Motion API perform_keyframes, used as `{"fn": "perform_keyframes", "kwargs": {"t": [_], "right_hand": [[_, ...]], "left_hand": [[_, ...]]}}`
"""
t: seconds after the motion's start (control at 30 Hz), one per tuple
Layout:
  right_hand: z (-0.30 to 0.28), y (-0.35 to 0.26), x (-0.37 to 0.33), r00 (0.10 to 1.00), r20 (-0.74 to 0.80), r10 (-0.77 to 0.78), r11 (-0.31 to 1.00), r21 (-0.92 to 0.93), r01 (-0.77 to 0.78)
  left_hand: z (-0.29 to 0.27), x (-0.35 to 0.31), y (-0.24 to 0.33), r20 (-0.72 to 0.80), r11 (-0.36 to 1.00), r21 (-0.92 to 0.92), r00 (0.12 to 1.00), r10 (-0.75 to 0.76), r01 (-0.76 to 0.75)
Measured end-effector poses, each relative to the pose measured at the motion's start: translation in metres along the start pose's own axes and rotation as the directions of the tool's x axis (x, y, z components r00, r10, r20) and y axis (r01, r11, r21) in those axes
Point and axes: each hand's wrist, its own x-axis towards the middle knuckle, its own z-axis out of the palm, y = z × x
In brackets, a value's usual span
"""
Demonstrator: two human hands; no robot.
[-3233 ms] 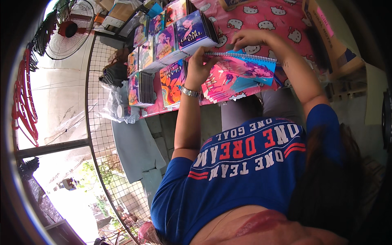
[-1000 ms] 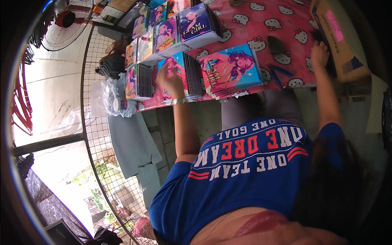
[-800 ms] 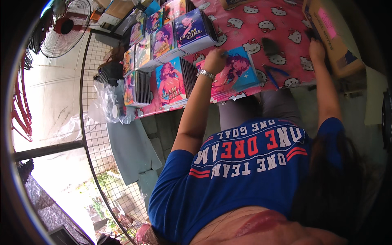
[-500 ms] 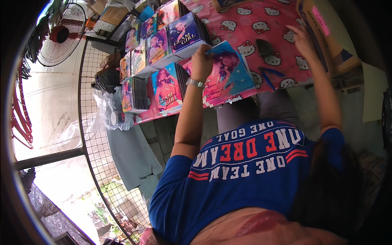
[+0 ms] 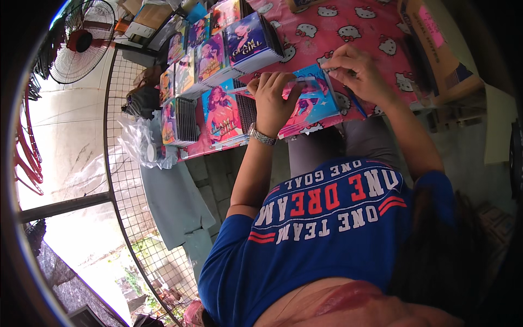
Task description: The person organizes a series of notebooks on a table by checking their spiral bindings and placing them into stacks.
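My left hand [image 5: 275, 97], with a watch on its wrist, grips the left side of a blue and pink printed booklet [image 5: 321, 106] that lies on top of a stack at the near edge of the table. My right hand [image 5: 357, 70] pinches the top right corner of the same booklet with its fingertips. A thin blue stick, perhaps a pen [image 5: 357, 103], pokes out under my right hand. Left of the stack lies another pile of booklets with a red and blue cover [image 5: 220, 117].
A pink cartoon-print cloth [image 5: 348, 27] covers the table. More stacks of colourful booklets [image 5: 253, 38] line its left side. A brown cardboard box [image 5: 436, 49] stands at the right. A wire mesh panel [image 5: 125, 180], a plastic bag [image 5: 144, 144] and a standing fan [image 5: 79, 41] are at the left.
My right hand has come back from the box at the right to the booklet's corner. My left hand has shifted from the left pile onto the blue and pink booklet and holds it.
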Motion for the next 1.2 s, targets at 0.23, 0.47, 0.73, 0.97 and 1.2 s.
{"fn": "perform_keyframes", "kwargs": {"t": [0.23, 0.47, 0.73, 0.97, 1.2], "right_hand": [[-0.013, -0.013, -0.001, 0.898, 0.355, 0.258, 0.884, 0.289, -0.368], [-0.011, -0.031, 0.0, 0.947, 0.276, 0.165, 0.924, 0.293, -0.246], [-0.005, -0.045, 0.008, 0.835, 0.413, 0.364, 0.839, 0.244, -0.486], [0.01, 0.196, -0.05, 0.885, 0.424, 0.195, 0.84, -0.538, 0.073], [-0.016, 0.061, 0.039, 0.734, 0.585, 0.346, 0.854, 0.128, -0.504]], "left_hand": [[-0.005, 0.0, 0.007, 0.02, 0.999, 0.035, 0.999, 0.03, -0.031], [0.008, 0.006, 0.027, 0.034, 0.989, 0.038, 0.989, 0.141, -0.143], [0.002, 0.0, 0.02, 0.077, 0.99, -0.006, 0.987, 0.139, -0.138], [-0.005, -0.003, 0.021, 0.179, 0.992, 0.038, 0.978, 0.111, -0.12], [0.003, -0.02, 0.007, 0.017, 0.986, 0.076, 0.989, -0.15, 0.148]]}}
